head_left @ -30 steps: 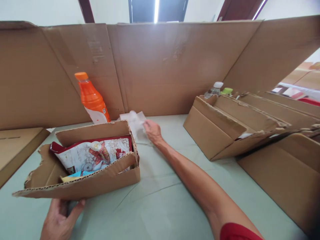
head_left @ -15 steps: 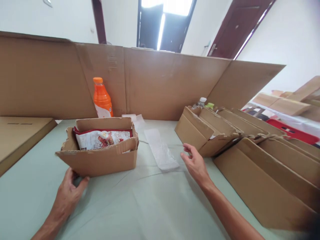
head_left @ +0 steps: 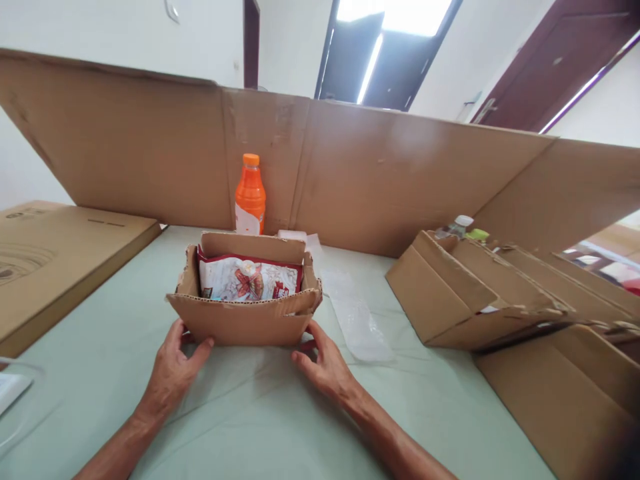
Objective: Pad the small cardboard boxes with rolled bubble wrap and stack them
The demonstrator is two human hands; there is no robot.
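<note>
An open cardboard box with rough-cut edges stands upright on the table. Inside it is a white and dark red printed packet with a picture on the front. My left hand grips the box's lower left corner, its thumb at the front face and its fingers partly hidden round the side. At the lower right corner, my right hand holds the box with thumb in front and fingers along the side. Behind the box stands an orange bottle with an orange cap.
Bubble wrap lies right of the box. Several open cardboard boxes stand on the right, with a white-capped clear bottle behind. A large flat carton lies left. A tall cardboard panel runs along the back.
My right hand has moved left from beside the right-hand boxes to the right side of the packet's box. My left hand stays at its left corner. The view has turned left.
</note>
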